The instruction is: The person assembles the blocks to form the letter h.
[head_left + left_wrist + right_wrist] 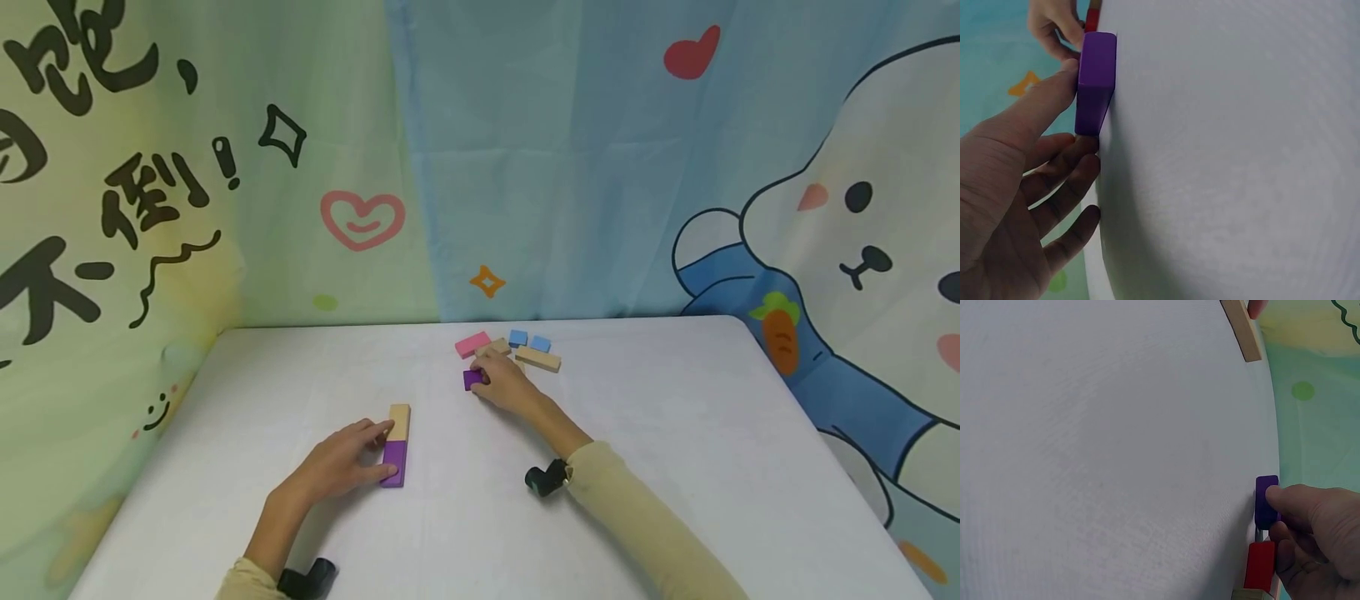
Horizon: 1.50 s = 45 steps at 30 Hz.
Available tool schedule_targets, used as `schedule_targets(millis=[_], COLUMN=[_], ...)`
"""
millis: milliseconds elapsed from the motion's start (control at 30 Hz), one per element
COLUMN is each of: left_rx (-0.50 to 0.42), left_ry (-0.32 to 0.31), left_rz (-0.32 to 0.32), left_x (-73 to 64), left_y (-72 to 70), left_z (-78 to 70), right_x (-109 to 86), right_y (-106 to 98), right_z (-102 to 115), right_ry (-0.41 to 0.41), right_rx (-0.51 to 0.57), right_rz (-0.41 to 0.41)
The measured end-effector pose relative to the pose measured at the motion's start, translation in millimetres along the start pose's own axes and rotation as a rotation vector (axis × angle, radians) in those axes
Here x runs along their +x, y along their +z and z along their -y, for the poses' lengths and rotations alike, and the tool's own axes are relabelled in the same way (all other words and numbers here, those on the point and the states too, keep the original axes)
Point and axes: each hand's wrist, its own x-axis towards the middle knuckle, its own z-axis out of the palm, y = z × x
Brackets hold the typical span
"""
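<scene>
A wooden block (pixel 400 421) and a purple block (pixel 394 463) lie end to end in a line on the white table. My left hand (pixel 341 461) rests along their left side, thumb on the purple block and index finger at the wooden one. The left wrist view shows the thumb on top of the purple block (pixel 1096 75), the other fingers loosely bent beside it. Farther back, my right hand (pixel 510 385) pinches a second purple block (pixel 472 379) between thumb and fingers. In the right wrist view this purple block (pixel 1266 503) is beside a red block (pixel 1261 565).
Around the right hand's fingers lie a pinkish-red block (pixel 472 344), wooden blocks including one at the right (pixel 537 359), and two small blue blocks, one (pixel 518 337) left of the other (pixel 541 343). A printed curtain (pixel 510 233) hangs behind the table's back edge.
</scene>
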Motion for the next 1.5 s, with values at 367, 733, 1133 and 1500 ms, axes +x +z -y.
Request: schedule_targets(millis=[367,733,1133,1500], left_rx=[-0.003,0.015,0.015,0.007], left_ry=[0.012,0.016,0.004,0.006], left_rz=[-0.004,-0.010,-0.013,-0.015], left_x=[0.2,-0.6,-2.2,0.0], left_y=[1.9,2.7,2.2,1.7], left_z=[1.9,2.3,2.3,2.2], right_x=[0.0,0.4,-0.5,0.8], right_y=[0.6,-1.7,-1.4,-0.2], right_z=[-1.8,1.8,1.6,0.7], right_ry=[0.042,0.044,0.024,0.045], right_rx=[0.004,0.014,0.020,0.001], right_rz=[0.028,0.055,0.047,0.038])
